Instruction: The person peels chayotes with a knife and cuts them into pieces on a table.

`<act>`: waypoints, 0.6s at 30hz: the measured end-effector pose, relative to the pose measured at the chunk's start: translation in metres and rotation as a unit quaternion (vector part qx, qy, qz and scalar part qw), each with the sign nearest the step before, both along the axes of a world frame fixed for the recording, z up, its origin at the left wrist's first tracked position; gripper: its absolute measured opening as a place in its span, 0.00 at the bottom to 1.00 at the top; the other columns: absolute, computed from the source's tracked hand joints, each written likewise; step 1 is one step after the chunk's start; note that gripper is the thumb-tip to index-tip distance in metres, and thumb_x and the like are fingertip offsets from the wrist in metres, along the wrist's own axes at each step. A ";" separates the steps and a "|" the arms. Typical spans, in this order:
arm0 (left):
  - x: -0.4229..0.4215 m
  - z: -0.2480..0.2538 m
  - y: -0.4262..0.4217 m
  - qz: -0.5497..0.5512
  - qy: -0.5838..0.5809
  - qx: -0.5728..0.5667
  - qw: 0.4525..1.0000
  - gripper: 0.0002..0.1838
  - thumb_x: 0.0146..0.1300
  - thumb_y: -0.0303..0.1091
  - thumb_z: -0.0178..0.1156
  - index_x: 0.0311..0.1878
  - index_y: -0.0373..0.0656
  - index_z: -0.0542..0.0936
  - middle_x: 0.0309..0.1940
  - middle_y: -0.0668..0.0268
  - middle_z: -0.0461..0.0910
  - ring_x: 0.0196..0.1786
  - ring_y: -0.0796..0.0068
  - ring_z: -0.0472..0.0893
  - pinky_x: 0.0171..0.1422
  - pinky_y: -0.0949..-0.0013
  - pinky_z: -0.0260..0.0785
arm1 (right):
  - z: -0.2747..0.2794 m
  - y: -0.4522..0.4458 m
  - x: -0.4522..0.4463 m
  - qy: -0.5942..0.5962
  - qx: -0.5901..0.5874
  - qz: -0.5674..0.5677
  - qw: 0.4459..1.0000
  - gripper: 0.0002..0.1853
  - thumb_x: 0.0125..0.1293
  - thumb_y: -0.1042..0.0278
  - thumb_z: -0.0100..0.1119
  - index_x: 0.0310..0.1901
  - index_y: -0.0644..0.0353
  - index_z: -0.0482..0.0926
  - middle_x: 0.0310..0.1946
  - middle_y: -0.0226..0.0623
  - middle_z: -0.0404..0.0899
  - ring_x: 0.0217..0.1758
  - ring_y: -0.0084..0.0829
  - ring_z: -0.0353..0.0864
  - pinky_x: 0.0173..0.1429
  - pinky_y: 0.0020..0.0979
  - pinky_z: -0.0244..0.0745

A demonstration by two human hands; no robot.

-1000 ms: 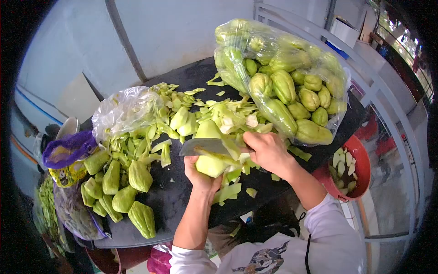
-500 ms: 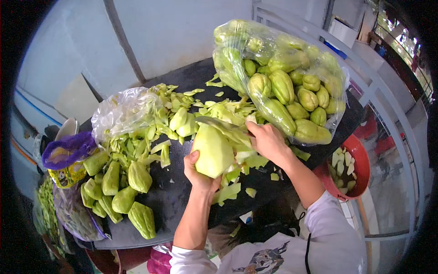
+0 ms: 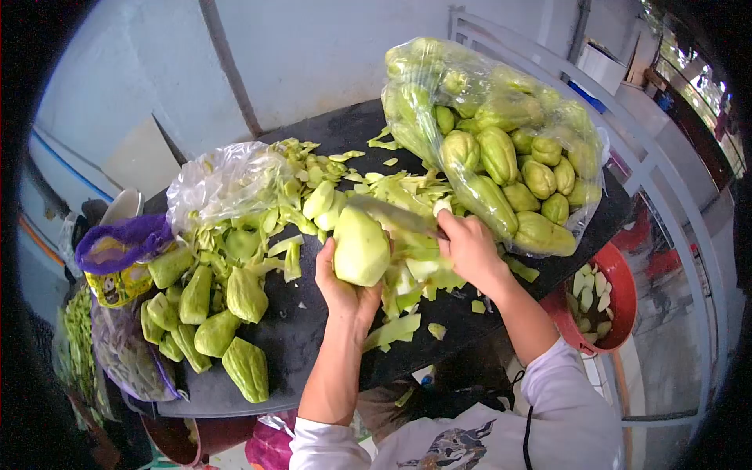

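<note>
My left hand [image 3: 345,296] is closed around a peeled pale green chayote [image 3: 361,252], holding it from below above the dark table. A knife [image 3: 392,215] is gripped in my right hand [image 3: 470,249], its broad blade pointing left across the upper right of the chayote. Beneath both hands lies a pile of cut peels [image 3: 423,270]. To the left of my left hand, several chayotes [image 3: 246,368] with ridged green skin sit in a group. Pale peeled pieces [image 3: 319,200] lie just beyond the chayote I hold.
A large clear bag of chayotes [image 3: 501,149] stands at the back right. At the left are a crumpled plastic bag [image 3: 227,188] among peels and a purple mesh bag [image 3: 129,352]. A red bucket [image 3: 623,301] with pale pieces stands below the table's right side.
The peel that hung beside the blade has come away, leaving the blade bare beside the chayote. My left hand has tilted the chayote slightly. The whole view has shifted a little.
</note>
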State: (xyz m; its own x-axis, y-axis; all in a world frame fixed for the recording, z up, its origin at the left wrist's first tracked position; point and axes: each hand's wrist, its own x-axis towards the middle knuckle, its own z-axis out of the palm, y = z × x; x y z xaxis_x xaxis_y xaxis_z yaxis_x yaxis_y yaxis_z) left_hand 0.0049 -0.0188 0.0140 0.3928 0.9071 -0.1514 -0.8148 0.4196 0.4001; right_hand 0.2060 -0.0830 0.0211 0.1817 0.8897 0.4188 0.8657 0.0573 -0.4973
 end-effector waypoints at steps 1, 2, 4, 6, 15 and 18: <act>0.000 -0.003 0.001 0.020 0.032 -0.027 0.999 0.31 0.67 0.56 0.52 0.63 0.40 0.73 0.57 0.54 0.78 0.57 0.54 0.79 0.66 0.50 0.71 | 0.002 -0.002 -0.005 -0.039 0.028 0.025 0.999 0.09 0.57 0.76 0.60 0.38 0.62 0.71 0.29 0.52 0.81 0.32 0.58 0.80 0.38 0.51 0.76; 0.001 -0.006 0.002 0.020 0.032 -0.027 0.999 0.31 0.67 0.56 0.52 0.63 0.40 0.73 0.57 0.54 0.78 0.57 0.54 0.79 0.66 0.50 0.71 | 0.003 -0.003 -0.010 -0.077 0.057 0.050 0.994 0.10 0.57 0.74 0.61 0.38 0.61 0.71 0.31 0.50 0.82 0.32 0.55 0.82 0.37 0.50 0.77; 0.003 -0.005 0.001 0.011 -0.025 -0.043 0.999 0.31 0.66 0.58 0.53 0.61 0.41 0.75 0.54 0.56 0.80 0.55 0.55 0.80 0.64 0.51 0.72 | 0.005 -0.005 -0.019 -0.101 0.086 0.070 0.989 0.11 0.57 0.71 0.64 0.35 0.58 0.69 0.27 0.44 0.79 0.28 0.48 0.82 0.32 0.47 0.77; 0.004 -0.002 -0.003 -0.008 -0.009 -0.015 1.000 0.29 0.65 0.56 0.56 0.58 0.42 0.76 0.51 0.57 0.81 0.50 0.55 0.81 0.61 0.51 0.74 | 0.011 -0.007 -0.029 -0.138 0.121 0.095 0.978 0.12 0.57 0.67 0.66 0.34 0.57 0.70 0.23 0.40 0.76 0.26 0.44 0.82 0.29 0.45 0.77; 0.006 -0.004 0.000 -0.034 -0.094 -0.020 0.995 0.27 0.66 0.54 0.52 0.56 0.42 0.78 0.49 0.58 0.83 0.52 0.57 0.82 0.62 0.54 0.73 | 0.009 -0.003 -0.040 -0.189 0.154 0.116 0.963 0.15 0.57 0.60 0.67 0.32 0.55 0.70 0.22 0.35 0.73 0.23 0.39 0.80 0.26 0.39 0.76; 0.000 0.003 -0.006 -0.057 -0.058 -0.008 0.997 0.26 0.67 0.53 0.51 0.57 0.41 0.77 0.51 0.57 0.82 0.53 0.55 0.81 0.64 0.53 0.71 | 0.003 -0.002 -0.036 -0.168 0.161 0.109 0.966 0.15 0.59 0.60 0.67 0.32 0.56 0.69 0.22 0.37 0.75 0.24 0.42 0.81 0.26 0.41 0.76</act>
